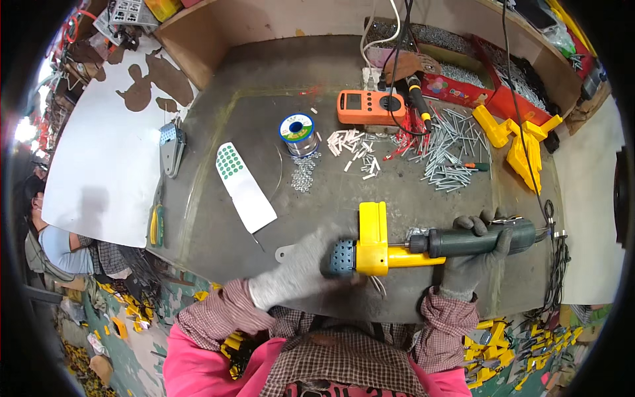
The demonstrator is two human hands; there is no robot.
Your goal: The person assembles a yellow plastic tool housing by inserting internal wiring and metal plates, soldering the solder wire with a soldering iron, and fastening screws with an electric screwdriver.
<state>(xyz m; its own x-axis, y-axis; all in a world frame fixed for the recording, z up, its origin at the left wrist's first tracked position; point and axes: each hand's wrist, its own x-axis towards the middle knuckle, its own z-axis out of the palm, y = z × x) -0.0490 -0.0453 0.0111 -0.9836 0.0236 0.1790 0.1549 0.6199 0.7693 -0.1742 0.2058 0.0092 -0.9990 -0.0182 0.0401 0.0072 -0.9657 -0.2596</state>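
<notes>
Yellow housing (373, 239); dotted blue-grey end (342, 257)

Grey gloves (284, 281) are worn on both the left hand (301, 271) and the right hand (462, 271), darker at the right fingers. Behind each hand, the wrist is covered by a brownish checked oversleeve (448, 324), followed by a bright pink sleeve (198, 360). Between the forearms, a checked garment (337, 364) is worn.
</notes>
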